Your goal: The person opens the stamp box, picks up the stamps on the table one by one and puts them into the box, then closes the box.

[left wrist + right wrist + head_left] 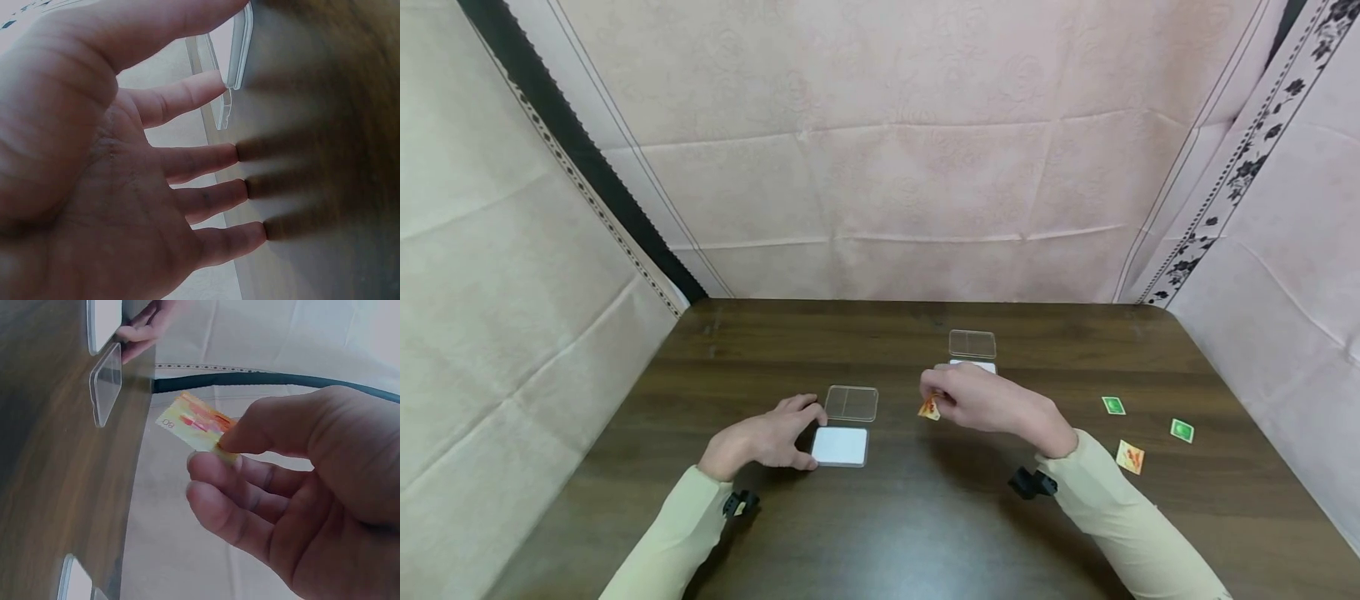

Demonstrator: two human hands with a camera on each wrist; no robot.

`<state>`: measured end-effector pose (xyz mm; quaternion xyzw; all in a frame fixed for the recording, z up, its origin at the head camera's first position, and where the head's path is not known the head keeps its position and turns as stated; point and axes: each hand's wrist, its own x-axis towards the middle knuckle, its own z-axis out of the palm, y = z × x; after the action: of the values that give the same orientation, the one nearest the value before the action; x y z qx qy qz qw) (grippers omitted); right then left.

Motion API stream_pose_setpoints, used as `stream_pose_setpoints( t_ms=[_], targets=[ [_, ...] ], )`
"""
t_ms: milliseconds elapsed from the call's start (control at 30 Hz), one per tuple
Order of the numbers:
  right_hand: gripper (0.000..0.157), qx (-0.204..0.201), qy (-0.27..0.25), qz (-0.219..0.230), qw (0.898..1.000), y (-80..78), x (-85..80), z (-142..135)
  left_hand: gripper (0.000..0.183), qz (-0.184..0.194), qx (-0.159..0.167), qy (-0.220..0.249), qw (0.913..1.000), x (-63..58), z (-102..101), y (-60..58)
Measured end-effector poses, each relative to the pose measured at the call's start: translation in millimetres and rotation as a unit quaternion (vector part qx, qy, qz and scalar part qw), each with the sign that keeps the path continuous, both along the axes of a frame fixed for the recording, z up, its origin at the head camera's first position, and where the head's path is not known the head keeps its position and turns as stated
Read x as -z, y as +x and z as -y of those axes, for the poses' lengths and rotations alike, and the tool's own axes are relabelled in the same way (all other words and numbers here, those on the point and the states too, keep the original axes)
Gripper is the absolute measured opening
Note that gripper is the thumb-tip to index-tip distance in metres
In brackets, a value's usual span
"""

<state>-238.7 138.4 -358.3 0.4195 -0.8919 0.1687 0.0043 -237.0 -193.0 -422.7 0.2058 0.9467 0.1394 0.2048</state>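
Note:
Between thumb and fingers, my right hand (988, 400) pinches an orange and yellow postage stamp (194, 422) with a perforated edge and a printed number. It is held above the table, in front of a clear case with a white inside (973, 365), partly hidden behind the hand. My left hand (767, 437) rests at the left side of a second case, whose white base (840, 446) lies flat with its transparent lid (852, 403) opened away behind it. In the left wrist view, thumb and index finger (187, 97) touch this case, and the fingers are spread and fairly straight.
On the right of the brown wooden table (880, 533) lie two green stamps (1113, 406) and another orange stamp (1130, 457), spaced apart. The far case's clear lid (972, 343) lies behind its base. Pale cloth (880, 167) hangs behind the table and at both sides.

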Motion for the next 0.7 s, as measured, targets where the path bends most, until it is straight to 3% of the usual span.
stream_pose_setpoints(
  t_ms=[167,700],
  targets=[
    [0.018,-0.001,0.002,0.029,1.000,-1.6,-2.3,10,0.048,-0.001,0.006,0.001,1.0000,-1.7,2,0.4],
    [0.017,-0.021,-0.006,0.062,0.998,-4.4,2.3,39,0.049,0.003,-0.006,0.000,1.0000,-2.3,0,1.5]
  ],
)
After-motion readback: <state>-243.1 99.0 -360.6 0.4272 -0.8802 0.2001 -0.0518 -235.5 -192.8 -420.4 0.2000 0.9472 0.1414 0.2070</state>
